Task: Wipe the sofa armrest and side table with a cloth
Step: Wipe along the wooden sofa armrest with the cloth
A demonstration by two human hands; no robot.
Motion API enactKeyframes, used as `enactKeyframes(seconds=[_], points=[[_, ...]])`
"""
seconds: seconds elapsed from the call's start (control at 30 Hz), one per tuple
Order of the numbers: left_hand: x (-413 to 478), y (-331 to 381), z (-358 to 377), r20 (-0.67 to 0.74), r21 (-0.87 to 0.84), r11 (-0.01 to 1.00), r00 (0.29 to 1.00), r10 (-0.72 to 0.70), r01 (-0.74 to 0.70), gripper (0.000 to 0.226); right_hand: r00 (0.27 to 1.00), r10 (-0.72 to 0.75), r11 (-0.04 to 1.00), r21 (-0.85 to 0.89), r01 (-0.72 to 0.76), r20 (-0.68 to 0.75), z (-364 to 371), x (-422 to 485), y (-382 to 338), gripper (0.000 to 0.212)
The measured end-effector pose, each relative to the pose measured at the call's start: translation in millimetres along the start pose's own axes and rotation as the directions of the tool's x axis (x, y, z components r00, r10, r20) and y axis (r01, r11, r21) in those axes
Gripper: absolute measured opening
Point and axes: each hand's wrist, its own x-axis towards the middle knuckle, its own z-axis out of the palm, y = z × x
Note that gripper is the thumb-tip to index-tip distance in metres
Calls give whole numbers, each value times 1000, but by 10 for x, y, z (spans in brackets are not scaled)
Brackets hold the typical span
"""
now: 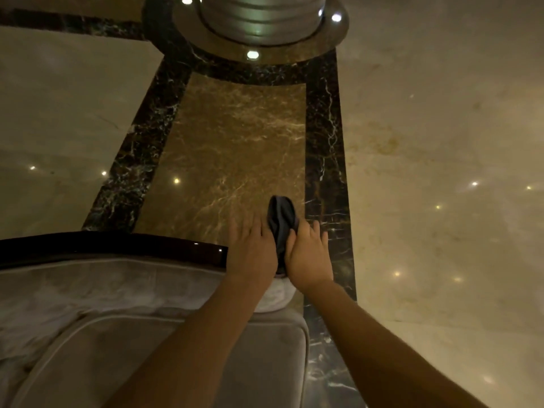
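A dark grey cloth point(281, 223) hangs bunched between my two hands, above the front end of the sofa armrest point(273, 295). My right hand point(309, 257) grips the cloth's right edge. Pressed against the cloth's left side is my left hand point(250, 248), fingers spread; whether it grips the cloth is unclear. The armrest is pale grey velvet with a glossy dark wood rail point(117, 247) along its outer top. No side table is in view.
The grey sofa seat cushion point(147, 363) fills the lower left. Polished marble floor point(235, 136) with dark veined borders stretches ahead. A round metal column base point(262, 22) with small lights stands at the top. Ceiling lights reflect off the floor.
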Motion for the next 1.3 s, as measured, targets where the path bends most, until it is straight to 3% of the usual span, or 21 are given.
enactKeyframes(seconds=[0.1,0.23,0.3,0.33,0.37,0.4,0.43,0.47,0.5,0.53,0.6,0.67,0.7,0.8,0.93,1.0,1.07,1.13,1.3], points=[[-304,30,151,-132,60,997,990,56,-49,59,991,137,987,86,-136,-4,9,-333,39,39],[-617,208,285,-83,-16,999,996,31,-33,57,964,219,969,82,-233,149,51,-653,51,39],[-915,333,195,-100,-163,987,995,-27,10,48,961,169,970,138,-202,221,-105,-900,12,30],[-1083,368,183,-141,-344,938,985,-95,41,35,964,129,968,181,-173,234,-159,-1020,5,25],[-1243,367,124,-183,-586,806,955,-232,83,16,969,77,971,204,-127,236,-223,-1124,-13,22],[-1396,331,4,-44,-823,536,920,-389,187,13,970,19,972,222,-74,241,-288,-1235,-49,22],[-1511,283,-101,184,-942,175,875,-447,287,23,970,-40,970,241,-20,241,-353,-1338,-83,25],[-1626,218,-167,389,-921,-157,816,-428,356,28,962,-106,961,274,34,252,-433,-1438,-134,31],[-1789,135,-242,511,-847,-380,770,-383,373,30,946,-173,944,321,79,273,-533,-1560,-209,38],[-1928,62,-308,561,-776,-522,766,-314,354,32,925,-214,918,389,81,313,-647,-1637,-279,44],[-2364,-74,-480,492,-702,-671,844,-214,239,33,849,-254,814,577,-71,463,-922,-1844,-498,45],[-2870,-179,-665,368,-687,-714,911,-184,134,32,735,-286,680,671,-296,614,-1117,-2031,-708,30],[-3142,-200,-746,334,-680,-725,927,-172,110,28,688,-335,649,687,-327,644,-1179,-2158,-801,22],[-4070,-178,-903,263,-679,-734,936,-235,6,10,579,-485,659,709,-251,656,-1333,-2749,-1124,22],[-5302,-6,-912,205,-617,-756,884,-419,-216,64,388,-584,737,666,-116,713,-1387,-3655,-1382,70],[-5904,286,-947,181,-613,-739,860,-477,-280,67,247,-604,770,635,-63,758,-1350,-4181,-1369,62],[-6552,707,-969,243,-689,-646,735,-634,-329,58,100,-612,787,616,-19,785,-1369,-4887,-1270,48],[-7197,1146,-941,336,-736,-560,512,-790,-381,56,34,-621,783,621,-19,783,-1382,-5569,-1125,41],[-8796,2236,-887,399,-747,-348,38,-916,-567,47,-216,-564,823,565,-64,797,-1442,-6999,-822,22]])
